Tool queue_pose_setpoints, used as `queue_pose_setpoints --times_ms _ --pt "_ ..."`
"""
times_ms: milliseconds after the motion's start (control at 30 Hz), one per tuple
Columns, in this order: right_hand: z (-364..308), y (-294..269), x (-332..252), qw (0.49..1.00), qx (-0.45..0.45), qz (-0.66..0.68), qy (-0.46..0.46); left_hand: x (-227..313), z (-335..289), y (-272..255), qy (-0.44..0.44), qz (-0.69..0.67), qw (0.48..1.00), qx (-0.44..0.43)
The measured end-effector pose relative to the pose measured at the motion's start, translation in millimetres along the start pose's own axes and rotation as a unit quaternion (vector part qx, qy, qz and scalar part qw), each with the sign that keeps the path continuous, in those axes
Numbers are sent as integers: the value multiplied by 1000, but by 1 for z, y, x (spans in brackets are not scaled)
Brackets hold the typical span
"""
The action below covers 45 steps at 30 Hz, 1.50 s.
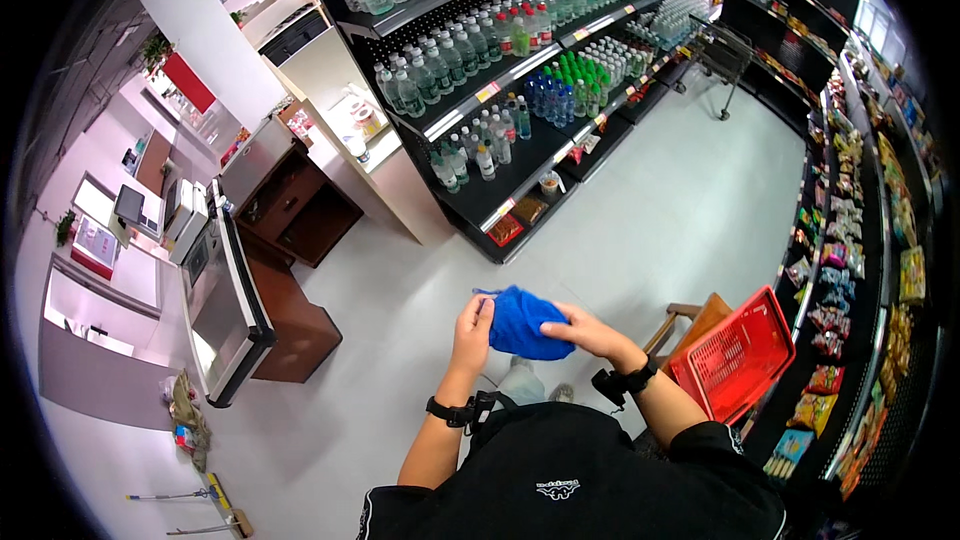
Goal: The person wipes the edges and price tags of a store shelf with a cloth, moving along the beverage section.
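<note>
A bright blue cloth [525,322], bunched or folded into a small bundle, is held up in front of my body between both hands. My left hand [473,328] pinches its left edge between thumb and fingers, where a thin dark loop or cord sticks out. From the right, my right hand [588,330] grips the cloth with the thumb lying on top; the fingers beneath are partly hidden. Dark bands with small devices sit on both wrists.
Ahead stands a shelf rack [470,105] with rows of bottles. A red shopping basket [735,355] rests on a wooden chair [690,325] to my right, beside shelves of packaged snacks [830,315]. On the left is a checkout counter [225,310]; a cart [720,55] stands far off.
</note>
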State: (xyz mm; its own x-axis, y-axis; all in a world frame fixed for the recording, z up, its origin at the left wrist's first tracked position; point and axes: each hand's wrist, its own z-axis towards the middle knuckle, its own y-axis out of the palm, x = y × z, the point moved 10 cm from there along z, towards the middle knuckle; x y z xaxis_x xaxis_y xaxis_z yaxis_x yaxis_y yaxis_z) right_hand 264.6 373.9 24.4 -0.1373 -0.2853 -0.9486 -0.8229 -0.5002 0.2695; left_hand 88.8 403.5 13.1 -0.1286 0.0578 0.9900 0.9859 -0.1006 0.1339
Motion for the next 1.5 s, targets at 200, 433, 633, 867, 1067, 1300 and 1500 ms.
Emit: queue_pose_setpoints --times_ms 200,433,633,867,1067,1300,1500 --pt "102 -54 0 983 47 177 5 11 109 -34 46 9 998 52" --pt "186 -207 -92 951 242 165 -100 32 261 -91 78 -15 993 87" --pt "280 -278 -288 893 294 -63 -335 115 337 -109 171 47 975 133" --pt "420 -308 -425 763 368 -283 -449 168 376 -129 222 101 954 174" --pt "511 -268 -438 660 346 -417 -520 218 404 -134 263 184 919 228" --pt "524 -156 -376 661 195 -471 -550 254 461 -130 300 227 880 290" --pt "523 -98 -372 669 44 -493 -554 248 482 -144 294 240 846 375"
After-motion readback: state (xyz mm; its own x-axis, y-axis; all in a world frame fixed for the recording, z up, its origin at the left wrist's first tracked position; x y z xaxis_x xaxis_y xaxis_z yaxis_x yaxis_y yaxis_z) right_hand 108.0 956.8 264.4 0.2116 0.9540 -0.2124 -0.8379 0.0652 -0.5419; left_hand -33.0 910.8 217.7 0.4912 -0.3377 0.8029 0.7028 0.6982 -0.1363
